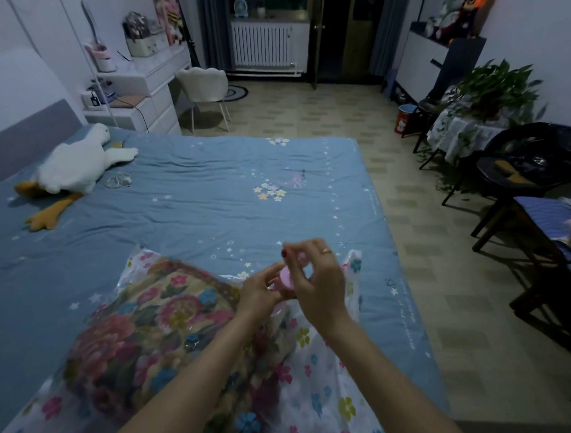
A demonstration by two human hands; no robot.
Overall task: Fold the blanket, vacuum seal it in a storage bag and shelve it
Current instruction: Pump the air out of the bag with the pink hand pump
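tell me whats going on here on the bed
A person is packing a folded flowered blanket, already inside a clear flower-print storage bag on the bed. The left hand and right hand both grip a small pink cap or valve above the bag. A toy goose lies near the headboard.

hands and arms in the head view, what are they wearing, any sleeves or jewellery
Both forearms are bare, with no sleeves, watch or bracelet in view. The right hand wears a gold ring on one finger, and a fingernail on it is painted dark red. The left hand shows no ring or other jewellery that can be seen.
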